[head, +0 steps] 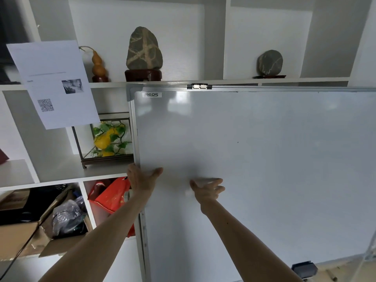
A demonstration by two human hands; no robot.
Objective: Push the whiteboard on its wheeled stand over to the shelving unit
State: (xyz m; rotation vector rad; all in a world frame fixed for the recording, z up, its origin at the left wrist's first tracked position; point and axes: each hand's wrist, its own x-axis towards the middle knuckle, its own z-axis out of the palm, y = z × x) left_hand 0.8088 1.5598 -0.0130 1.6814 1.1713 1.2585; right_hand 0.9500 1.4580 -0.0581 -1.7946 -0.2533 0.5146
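A large whiteboard (264, 169) in a silver frame fills the right of the view and stands right in front of the white shelving unit (61, 176). My left hand (141, 179) grips the board's left frame edge, thumb on the front face, fingers wrapped behind. Flat against the board's surface a little to the right lies my right hand (207, 190), fingers spread. The wheeled stand is hidden below the view.
The shelves hold two stones on stands (144, 51) (269, 63), a gourd (97, 66), a glass case with a yellow plant (107, 139), a red bag (112, 196) and cardboard boxes (30, 231). A printed sheet (53, 84) hangs at the left. An eraser (304, 269) sits on the board's tray.
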